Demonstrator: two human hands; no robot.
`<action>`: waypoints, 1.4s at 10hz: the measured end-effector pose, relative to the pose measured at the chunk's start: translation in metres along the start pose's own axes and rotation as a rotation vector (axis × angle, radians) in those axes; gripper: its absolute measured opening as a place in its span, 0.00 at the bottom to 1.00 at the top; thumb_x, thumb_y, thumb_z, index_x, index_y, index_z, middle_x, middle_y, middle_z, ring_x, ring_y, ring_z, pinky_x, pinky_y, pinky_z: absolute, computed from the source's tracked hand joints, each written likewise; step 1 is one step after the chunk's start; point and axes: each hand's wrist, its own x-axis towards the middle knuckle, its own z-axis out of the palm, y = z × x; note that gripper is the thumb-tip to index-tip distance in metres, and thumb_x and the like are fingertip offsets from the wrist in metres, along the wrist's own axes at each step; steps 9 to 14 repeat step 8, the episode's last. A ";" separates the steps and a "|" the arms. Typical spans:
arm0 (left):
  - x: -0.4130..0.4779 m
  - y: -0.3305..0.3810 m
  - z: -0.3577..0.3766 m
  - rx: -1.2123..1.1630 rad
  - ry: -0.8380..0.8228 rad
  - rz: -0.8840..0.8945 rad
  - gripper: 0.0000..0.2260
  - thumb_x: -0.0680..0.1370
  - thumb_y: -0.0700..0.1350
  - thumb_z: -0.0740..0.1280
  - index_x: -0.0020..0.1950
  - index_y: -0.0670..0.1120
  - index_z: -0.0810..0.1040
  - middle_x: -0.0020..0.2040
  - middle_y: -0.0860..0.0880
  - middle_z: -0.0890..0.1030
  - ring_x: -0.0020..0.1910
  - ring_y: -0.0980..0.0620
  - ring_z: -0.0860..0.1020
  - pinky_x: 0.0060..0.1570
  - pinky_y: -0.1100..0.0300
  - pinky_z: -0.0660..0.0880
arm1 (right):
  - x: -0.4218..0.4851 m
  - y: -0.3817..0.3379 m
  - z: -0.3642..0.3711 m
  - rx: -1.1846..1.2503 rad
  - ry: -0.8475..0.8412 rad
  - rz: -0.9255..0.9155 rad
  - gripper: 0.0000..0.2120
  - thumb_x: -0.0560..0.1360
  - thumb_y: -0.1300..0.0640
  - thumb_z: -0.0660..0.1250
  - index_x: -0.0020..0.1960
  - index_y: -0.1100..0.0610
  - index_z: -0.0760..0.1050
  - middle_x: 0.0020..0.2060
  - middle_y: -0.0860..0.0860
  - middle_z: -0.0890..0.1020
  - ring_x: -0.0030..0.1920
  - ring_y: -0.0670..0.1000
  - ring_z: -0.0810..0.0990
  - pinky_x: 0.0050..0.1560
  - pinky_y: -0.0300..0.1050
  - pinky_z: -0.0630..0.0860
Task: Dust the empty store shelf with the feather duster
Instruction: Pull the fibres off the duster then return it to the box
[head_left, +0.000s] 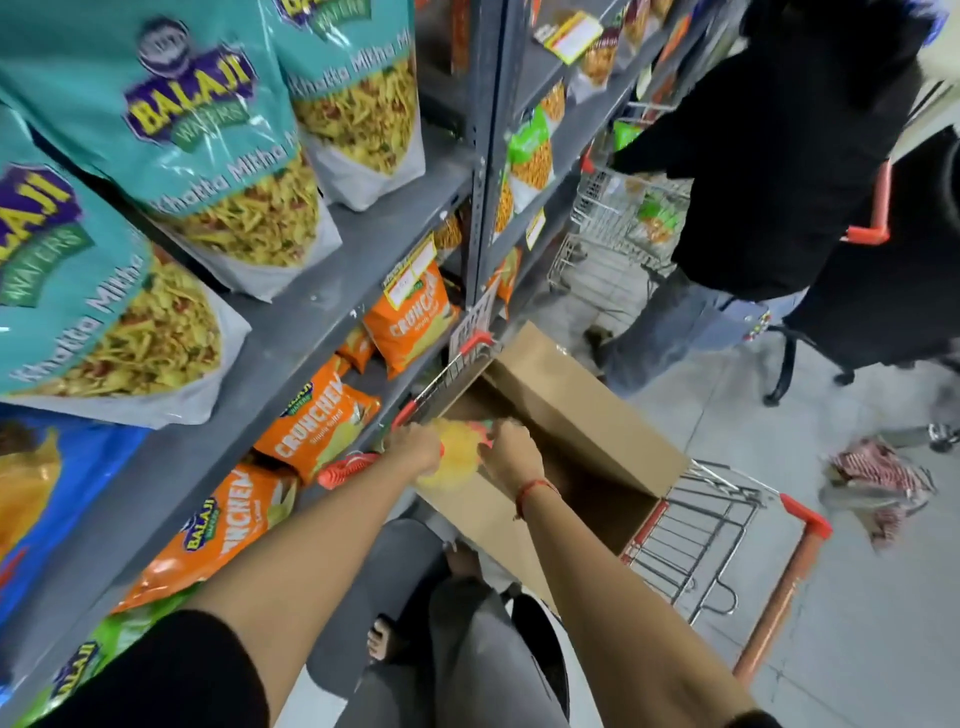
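A feather duster with a fluffy yellow head (456, 457) and a red-orange handle (345, 468) hangs over the open cardboard box (576, 410) in the shopping cart. My left hand (415, 446) is closed around the duster where the handle meets the head, and the handle sticks out to the left. My right hand (508, 453) pinches the far side of the yellow head; blur hides the fingers. The grey metal store shelf (332, 291) rises on the left, loaded with teal and orange snack bags. I see no bare shelf level.
The cart's orange push bar (779, 587) and wire seat are at the lower right. A person in black (779, 171) stands by a second cart (618, 218) further down the aisle. A black chair base (789, 374) and a checked cloth (878, 483) lie on the floor.
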 end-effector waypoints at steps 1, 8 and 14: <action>0.024 -0.001 0.004 0.004 0.027 -0.009 0.18 0.77 0.35 0.59 0.66 0.41 0.72 0.65 0.40 0.76 0.64 0.41 0.75 0.57 0.49 0.74 | 0.018 0.005 0.015 -0.032 -0.054 -0.012 0.14 0.77 0.58 0.61 0.58 0.65 0.73 0.56 0.63 0.79 0.56 0.62 0.78 0.54 0.51 0.76; -0.016 -0.018 -0.040 0.107 0.440 0.192 0.10 0.75 0.41 0.65 0.56 0.42 0.79 0.55 0.43 0.80 0.55 0.42 0.79 0.49 0.51 0.76 | -0.002 -0.041 -0.014 -0.115 0.051 -0.143 0.12 0.75 0.60 0.59 0.54 0.62 0.77 0.53 0.63 0.81 0.55 0.64 0.78 0.52 0.53 0.76; -0.016 -0.018 -0.040 0.107 0.440 0.192 0.10 0.75 0.41 0.65 0.56 0.42 0.79 0.55 0.43 0.80 0.55 0.42 0.79 0.49 0.51 0.76 | -0.002 -0.041 -0.014 -0.115 0.051 -0.143 0.12 0.75 0.60 0.59 0.54 0.62 0.77 0.53 0.63 0.81 0.55 0.64 0.78 0.52 0.53 0.76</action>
